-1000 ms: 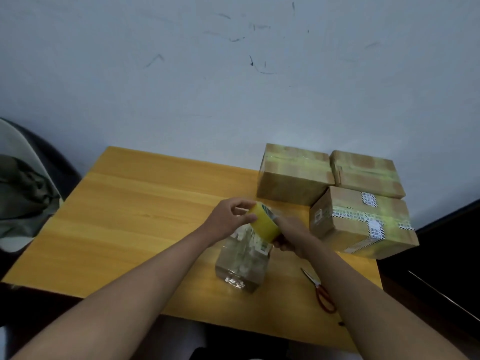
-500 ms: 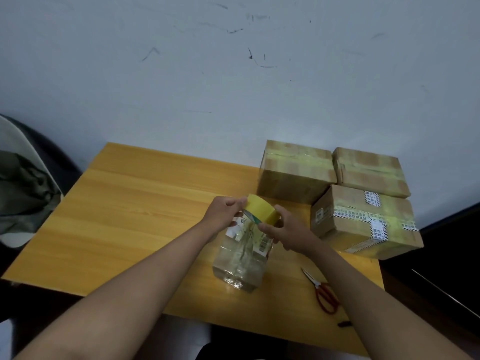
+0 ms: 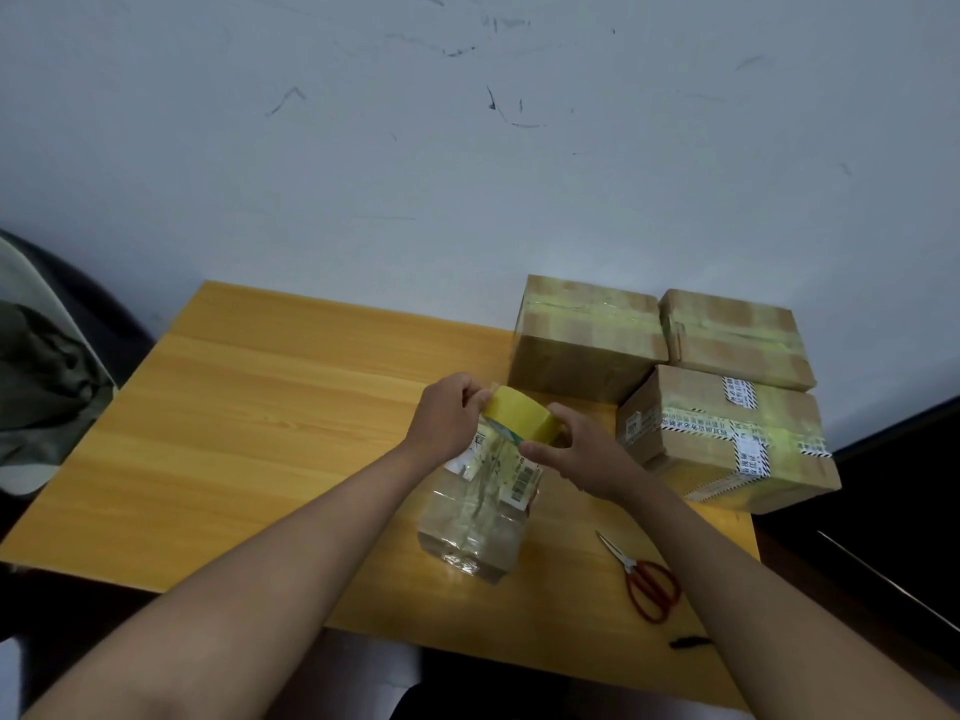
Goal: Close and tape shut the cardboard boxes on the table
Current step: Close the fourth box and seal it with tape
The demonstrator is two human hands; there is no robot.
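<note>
Head view: a yellow tape roll (image 3: pixel 522 419) is held above a clear box (image 3: pixel 480 504); it is gripped by the right hand (image 3: pixel 587 454), and its edge is pinched by the left hand (image 3: pixel 447 418).

a plain room used for packing: a scuffed white wall (image 3: pixel 467 148), a wooden table (image 3: pixel 260 433), taped cardboard boxes (image 3: pixel 587 340) and red-handled scissors (image 3: pixel 644 579).

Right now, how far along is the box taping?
Done, by the look of it: all three cardboard boxes at the table's far right are closed with tape bands over the tops. In hand: both hands hold the yellow tape roll, left hand at its free end, right hand gripping the roll, above a clear plastic container. Scissors lie unused. Left: no open box visible.
</note>
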